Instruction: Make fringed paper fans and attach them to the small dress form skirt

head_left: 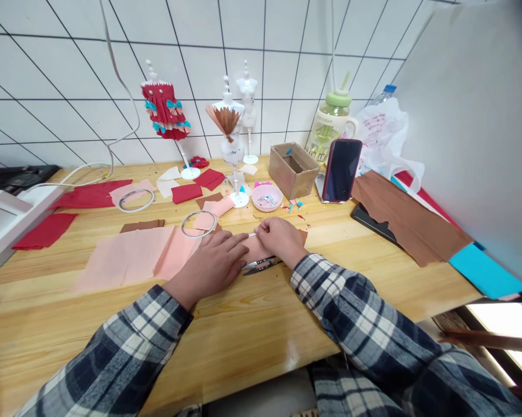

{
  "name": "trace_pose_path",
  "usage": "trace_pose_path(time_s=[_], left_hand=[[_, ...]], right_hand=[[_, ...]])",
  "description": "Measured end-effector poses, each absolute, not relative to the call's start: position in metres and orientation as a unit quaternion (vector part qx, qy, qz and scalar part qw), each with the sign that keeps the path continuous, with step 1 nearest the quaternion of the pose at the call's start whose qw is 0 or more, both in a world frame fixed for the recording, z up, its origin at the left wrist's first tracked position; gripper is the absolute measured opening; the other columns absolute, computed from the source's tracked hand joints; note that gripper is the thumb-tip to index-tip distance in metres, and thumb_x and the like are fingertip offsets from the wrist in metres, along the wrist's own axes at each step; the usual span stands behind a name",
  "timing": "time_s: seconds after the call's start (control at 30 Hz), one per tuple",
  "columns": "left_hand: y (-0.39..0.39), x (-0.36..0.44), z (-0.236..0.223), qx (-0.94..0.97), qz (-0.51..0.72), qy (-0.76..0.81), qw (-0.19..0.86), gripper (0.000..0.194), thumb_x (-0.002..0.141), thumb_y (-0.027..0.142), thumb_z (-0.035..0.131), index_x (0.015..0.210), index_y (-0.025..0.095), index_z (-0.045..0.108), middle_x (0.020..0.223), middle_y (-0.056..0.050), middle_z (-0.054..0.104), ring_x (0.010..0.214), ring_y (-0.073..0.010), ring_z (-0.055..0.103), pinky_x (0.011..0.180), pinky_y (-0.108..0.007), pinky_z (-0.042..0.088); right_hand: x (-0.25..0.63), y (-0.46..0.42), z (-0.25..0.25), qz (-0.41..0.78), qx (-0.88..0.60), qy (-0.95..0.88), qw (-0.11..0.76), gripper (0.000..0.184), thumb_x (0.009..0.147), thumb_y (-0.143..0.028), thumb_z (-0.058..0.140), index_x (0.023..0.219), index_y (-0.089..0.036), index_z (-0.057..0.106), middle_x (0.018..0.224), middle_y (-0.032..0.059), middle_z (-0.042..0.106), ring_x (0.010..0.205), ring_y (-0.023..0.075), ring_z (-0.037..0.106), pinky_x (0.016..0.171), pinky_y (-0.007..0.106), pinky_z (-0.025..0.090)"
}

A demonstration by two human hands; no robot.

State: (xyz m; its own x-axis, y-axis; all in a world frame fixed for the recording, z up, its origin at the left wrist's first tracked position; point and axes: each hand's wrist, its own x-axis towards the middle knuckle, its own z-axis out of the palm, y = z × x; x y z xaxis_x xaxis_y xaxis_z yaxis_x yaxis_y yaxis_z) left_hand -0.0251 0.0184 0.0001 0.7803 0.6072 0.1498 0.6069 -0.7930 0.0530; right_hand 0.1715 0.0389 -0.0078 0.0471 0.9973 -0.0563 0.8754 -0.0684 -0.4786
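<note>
My left hand lies flat on a small pink piece of crepe-like paper, its fingers stretched toward the paper's far edge. At that edge my right hand is closed in a pinch on the paper, beside a thin white strip. The fingertips partly hide what is gripped. Thread snips with dark handles lie just in front of the piece, below both hands. To the left, a larger pink sheet is spread out, and a silver ring rests by my left fingers.
Behind the hands stand a mini mannequin holding a brown pleated fan, one in a red dress, a pink bead dish and a cardboard box. A phone and brown sheets are at right. Red pieces lie left.
</note>
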Motion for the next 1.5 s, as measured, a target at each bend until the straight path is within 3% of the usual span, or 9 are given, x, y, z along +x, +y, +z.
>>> trace_pose_path(time_s=[0.67, 0.8, 1.0, 1.13, 1.33, 1.5], left_hand=[[0.020, -0.024, 0.002, 0.940, 0.073, 0.332, 0.018, 0.024, 0.094, 0.028, 0.046, 0.108, 0.023, 0.065, 0.132, -0.004, 0.062, 0.107, -0.0288, 0.051, 0.087, -0.046, 0.036], [0.019, -0.025, 0.001, 0.937, 0.079, 0.339, 0.031, 0.025, 0.095, 0.031, 0.045, 0.108, 0.025, 0.065, 0.133, -0.004, 0.062, 0.109, -0.0291, 0.051, 0.087, -0.046, 0.036], [0.019, -0.028, 0.001, 0.932, 0.073, 0.353, 0.045, 0.026, 0.096, 0.035, 0.044, 0.109, 0.025, 0.064, 0.136, -0.004, 0.060, 0.116, -0.0298, 0.049, 0.092, -0.048, 0.034], [0.018, -0.028, 0.002, 0.931, 0.074, 0.354, 0.043, 0.025, 0.096, 0.034, 0.045, 0.112, 0.024, 0.062, 0.135, -0.003, 0.061, 0.121, -0.0307, 0.046, 0.099, -0.050, 0.031], [0.017, -0.031, 0.004, 0.920, 0.102, 0.376, 0.034, 0.026, 0.095, 0.034, 0.046, 0.116, 0.025, 0.060, 0.136, -0.005, 0.058, 0.125, -0.0304, 0.046, 0.099, -0.051, 0.033], [0.024, -0.037, -0.001, 0.878, 0.200, 0.428, 0.074, 0.028, 0.095, 0.036, 0.046, 0.114, 0.021, 0.060, 0.117, -0.009, 0.064, 0.114, -0.0263, 0.053, 0.098, -0.044, 0.038]], right_hand=[[0.173, 0.040, -0.013, 0.145, -0.690, -0.691, 0.157, 0.014, 0.086, -0.037, 0.060, 0.084, -0.023, 0.064, 0.095, 0.0025, 0.067, 0.087, 0.0182, 0.060, 0.069, 0.028, 0.039], [0.179, 0.042, -0.015, 0.155, -0.696, -0.677, 0.183, 0.026, 0.081, -0.038, 0.068, 0.099, -0.023, 0.057, 0.094, 0.0016, 0.067, 0.083, 0.0184, 0.060, 0.068, 0.028, 0.039], [0.186, 0.040, -0.014, 0.159, -0.671, -0.697, 0.196, 0.014, 0.089, -0.019, 0.055, 0.101, -0.023, 0.060, 0.103, 0.0033, 0.068, 0.094, 0.0184, 0.061, 0.076, 0.029, 0.041], [0.184, 0.034, -0.011, 0.096, -0.632, -0.741, 0.206, 0.019, 0.091, -0.031, 0.056, 0.105, -0.023, 0.066, 0.109, 0.0067, 0.066, 0.101, 0.0224, 0.057, 0.081, 0.033, 0.042], [0.180, 0.037, -0.014, 0.117, -0.608, -0.762, 0.191, 0.006, 0.084, -0.026, 0.065, 0.083, -0.020, 0.068, 0.098, 0.0069, 0.064, 0.098, 0.0222, 0.054, 0.085, 0.033, 0.041], [0.180, 0.035, -0.014, 0.135, -0.586, -0.766, 0.227, 0.007, 0.091, -0.020, 0.055, 0.091, -0.018, 0.062, 0.095, 0.0059, 0.065, 0.093, 0.0195, 0.055, 0.082, 0.031, 0.040]])
